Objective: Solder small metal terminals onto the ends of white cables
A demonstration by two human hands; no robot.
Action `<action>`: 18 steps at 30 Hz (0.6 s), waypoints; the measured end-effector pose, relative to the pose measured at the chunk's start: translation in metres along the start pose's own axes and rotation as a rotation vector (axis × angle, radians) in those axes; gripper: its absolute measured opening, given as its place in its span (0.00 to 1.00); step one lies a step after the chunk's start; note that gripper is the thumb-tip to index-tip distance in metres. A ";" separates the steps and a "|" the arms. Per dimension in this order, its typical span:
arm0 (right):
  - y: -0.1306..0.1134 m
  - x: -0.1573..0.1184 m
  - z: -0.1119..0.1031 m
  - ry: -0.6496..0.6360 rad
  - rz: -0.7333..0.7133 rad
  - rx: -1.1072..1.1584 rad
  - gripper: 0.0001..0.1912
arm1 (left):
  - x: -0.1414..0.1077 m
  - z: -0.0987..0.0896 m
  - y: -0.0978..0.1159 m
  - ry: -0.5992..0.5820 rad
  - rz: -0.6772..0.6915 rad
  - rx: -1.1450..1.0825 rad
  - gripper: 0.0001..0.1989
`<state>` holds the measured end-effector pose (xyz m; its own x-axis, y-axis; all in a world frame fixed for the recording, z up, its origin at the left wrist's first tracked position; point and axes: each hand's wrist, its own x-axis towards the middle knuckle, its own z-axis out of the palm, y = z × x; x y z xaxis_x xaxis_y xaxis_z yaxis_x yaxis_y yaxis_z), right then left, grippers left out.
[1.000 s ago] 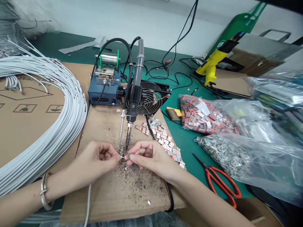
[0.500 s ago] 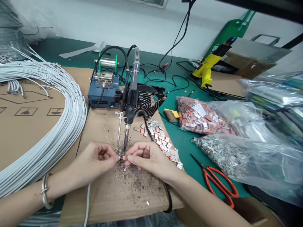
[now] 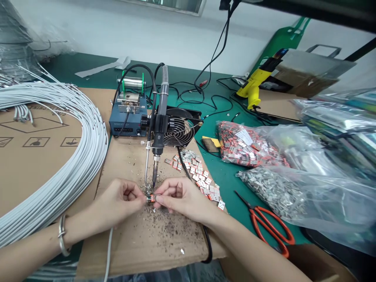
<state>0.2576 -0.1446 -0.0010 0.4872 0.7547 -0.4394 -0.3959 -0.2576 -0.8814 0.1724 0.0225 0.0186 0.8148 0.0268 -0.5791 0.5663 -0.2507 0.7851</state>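
Orange and silver, a small connector (image 3: 152, 198) sits low in the centre of the view, between a person's two bare hands and just below the tip of a soldering iron (image 3: 158, 135) clamped tip-down in a stand; whether the tip touches it is too small to tell. The right hand (image 3: 182, 197) grasps the connector from its right side, thumb and forefinger pinched together, the other fingers loosely curled. The left hand (image 3: 125, 199), a silver bangle (image 3: 62, 235) on its wrist, is pinched closed too, thumb against forefinger, on the thin wire end of a white cable (image 3: 109, 250); the cable's tail hangs below the forearm. The fingertips of both hands nearly meet. Beneath them, a cardboard sheet (image 3: 129, 243) speckled with dark crumbs lies on a green table (image 3: 227, 178). To the left curves a thick bundle of white cables (image 3: 95, 152). Behind the hands stand a blue box (image 3: 123, 121) with a spool of solder (image 3: 132, 83) above it, and a black fan (image 3: 180, 131). Loose connectors (image 3: 205, 182) are scattered right of the iron. Farther right lie a bag of orange connectors (image 3: 242, 147), a bag of metal pieces (image 3: 276, 192) and red-handled scissors (image 3: 258, 225).
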 end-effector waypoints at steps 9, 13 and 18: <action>-0.014 -0.049 0.002 -0.120 -0.115 -0.120 0.12 | -0.034 0.016 -0.003 -0.203 0.173 -0.018 0.14; -0.009 -0.085 0.012 -0.129 -0.155 -0.173 0.10 | -0.061 0.040 -0.021 -0.151 0.297 0.111 0.16; 0.021 -0.142 0.009 0.066 -0.274 -0.595 0.11 | -0.075 0.080 -0.067 -0.240 0.694 0.389 0.13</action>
<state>0.1731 -0.2519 0.0450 0.5634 0.8066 -0.1789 0.2377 -0.3656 -0.8999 0.0634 -0.0406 -0.0083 0.8894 -0.4535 -0.0572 -0.1742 -0.4518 0.8749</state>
